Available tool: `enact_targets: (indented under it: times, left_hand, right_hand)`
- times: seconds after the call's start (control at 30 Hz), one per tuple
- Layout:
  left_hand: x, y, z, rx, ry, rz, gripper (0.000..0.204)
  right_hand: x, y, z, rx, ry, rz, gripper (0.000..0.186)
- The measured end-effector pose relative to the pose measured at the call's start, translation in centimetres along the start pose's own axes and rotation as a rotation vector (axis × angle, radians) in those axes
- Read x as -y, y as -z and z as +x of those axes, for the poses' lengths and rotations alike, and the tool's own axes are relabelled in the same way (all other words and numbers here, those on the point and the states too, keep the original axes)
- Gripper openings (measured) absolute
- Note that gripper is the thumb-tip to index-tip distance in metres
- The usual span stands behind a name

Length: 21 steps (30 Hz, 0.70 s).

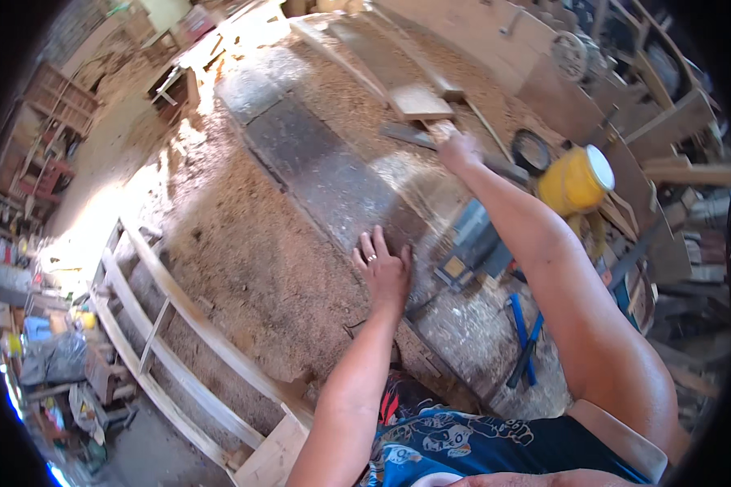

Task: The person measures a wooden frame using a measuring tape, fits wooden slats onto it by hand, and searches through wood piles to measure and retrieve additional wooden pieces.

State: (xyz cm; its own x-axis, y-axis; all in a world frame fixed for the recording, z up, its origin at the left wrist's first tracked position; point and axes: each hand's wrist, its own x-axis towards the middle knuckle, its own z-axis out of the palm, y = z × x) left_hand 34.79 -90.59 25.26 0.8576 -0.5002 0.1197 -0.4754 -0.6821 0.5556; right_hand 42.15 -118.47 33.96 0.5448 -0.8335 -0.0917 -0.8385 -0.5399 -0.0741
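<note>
While R hand (456, 148) grips wood block (441, 128) (yellow bucket (573, 180) nr).

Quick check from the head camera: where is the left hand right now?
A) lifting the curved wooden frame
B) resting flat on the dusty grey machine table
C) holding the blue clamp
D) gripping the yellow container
B: the left hand lies palm down, fingers spread, on the grey machine table, while the right hand reaches ahead to a small wooden piece.

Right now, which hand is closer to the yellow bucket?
Right. The right hand reaches to a wood piece just left of the yellow bucket; the left hand rests flat on the workbench, farther away.
</note>
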Motion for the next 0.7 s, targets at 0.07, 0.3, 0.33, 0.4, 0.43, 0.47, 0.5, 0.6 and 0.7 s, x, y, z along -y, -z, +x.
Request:
enact_targets:
  times: [0.07,0.3,0.33,0.4,0.43,0.47,0.5,0.6,0.7]
  left_hand:
    - [0.0,0.3,0.3,-0.037,0.017,-0.002,0.073]
    - [-0.2,0.1,0.9,0.066,0.037,0.052,0.073]
    - [-0.2,0.0,0.9,0.065,0.040,0.048,0.073]
    - [-0.2,-0.1,0.7,0.076,0.040,0.039,0.073]
    - [-0.3,-0.1,0.8,0.048,0.024,0.050,0.067]
    - [-0.4,0.0,0.7,0.032,-0.014,0.092,0.063]
    - [-0.4,0.2,0.7,0.074,-0.026,0.143,0.055]
    - [-0.6,0.7,0.5,0.094,-0.021,0.162,0.069]
    - [-0.4,0.9,0.3,0.123,0.011,0.100,0.068]
  right_hand:
    - [0.4,-0.4,3.0,0.033,0.015,0.022,0.051]
    - [1.7,-1.1,6.0,0.101,-0.115,0.047,0.074]
    - [1.7,-0.8,5.8,0.061,-0.122,0.033,0.070]
    - [1.5,0.4,6.0,0.104,-0.014,-0.012,0.065]
    - [1.2,1.3,6.2,0.123,0.089,-0.074,0.060]
    - [1.0,2.3,6.4,0.141,0.094,-0.061,0.060]
    - [0.9,3.4,6.8,0.126,0.102,-0.011,0.055]
    - [0.0,8.4,8.9,0.182,0.453,-0.407,0.033]
    - [-4.1,11.2,6.1,0.423,-0.186,1.118,0.022]
